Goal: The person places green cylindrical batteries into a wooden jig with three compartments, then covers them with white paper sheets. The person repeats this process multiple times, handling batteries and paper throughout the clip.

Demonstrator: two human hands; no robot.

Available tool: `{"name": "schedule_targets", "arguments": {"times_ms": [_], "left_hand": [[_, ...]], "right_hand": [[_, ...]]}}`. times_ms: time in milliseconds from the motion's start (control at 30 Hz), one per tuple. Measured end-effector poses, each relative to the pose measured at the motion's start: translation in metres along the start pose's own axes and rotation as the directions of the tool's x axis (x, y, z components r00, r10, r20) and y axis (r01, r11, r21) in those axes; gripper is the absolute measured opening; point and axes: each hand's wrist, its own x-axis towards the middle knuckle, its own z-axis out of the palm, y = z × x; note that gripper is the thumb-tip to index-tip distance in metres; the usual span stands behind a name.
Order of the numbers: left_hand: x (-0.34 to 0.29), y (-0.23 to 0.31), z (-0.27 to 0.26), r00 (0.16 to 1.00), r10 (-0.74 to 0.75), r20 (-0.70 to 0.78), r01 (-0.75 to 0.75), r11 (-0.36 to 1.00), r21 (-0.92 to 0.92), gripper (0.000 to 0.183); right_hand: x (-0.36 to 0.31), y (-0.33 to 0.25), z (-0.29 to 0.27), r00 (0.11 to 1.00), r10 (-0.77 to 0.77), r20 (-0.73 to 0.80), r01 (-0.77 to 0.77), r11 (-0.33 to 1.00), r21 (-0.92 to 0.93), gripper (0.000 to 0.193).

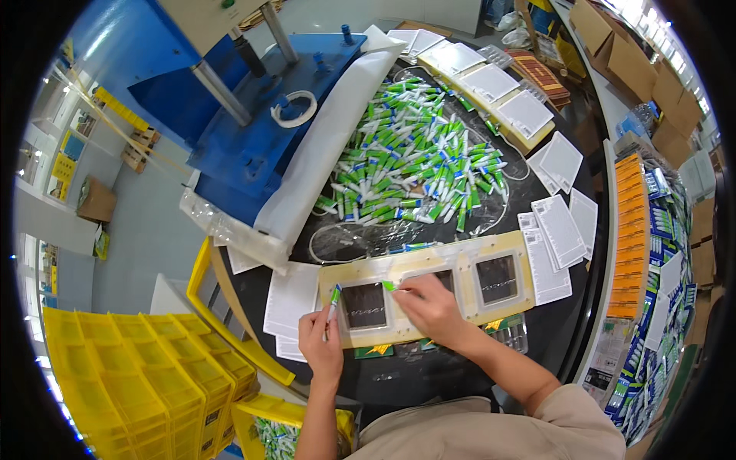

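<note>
Left hand point(320, 343) pinches one squeeze tube point(335, 297), right hand point(429, 305) another tube point(389, 286). Both tubes seem light and soft; hold their middles.

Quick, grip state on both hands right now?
Left hand: closed, holding a green-and-white tube.
Right hand: closed, pinching another small tube, green end showing.

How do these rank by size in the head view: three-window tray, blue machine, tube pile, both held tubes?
1. Blue machine
2. Tube pile
3. Three-window tray
4. Tube in left hand, tube in right hand: both partly hidden, so unranked.
</note>
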Motion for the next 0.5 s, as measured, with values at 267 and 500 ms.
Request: {"name": "schedule_targets", "arguments": {"times_ms": [267,500], "left_hand": [[-0.023,-0.028,0.009,0.881,0.465,0.088,-0.473,0.858,0.202,0.038],[-0.024,-0.04,0.017,0.873,0.48,0.088,-0.488,0.857,0.166,0.039]], "right_hand": [[0.002,-0.015,0.068,0.894,-0.361,0.266,0.408,0.901,-0.15,0.025],[-0.01,-0.02,0.07,0.894,-0.303,0.331,0.362,0.922,-0.136,0.021]]}}
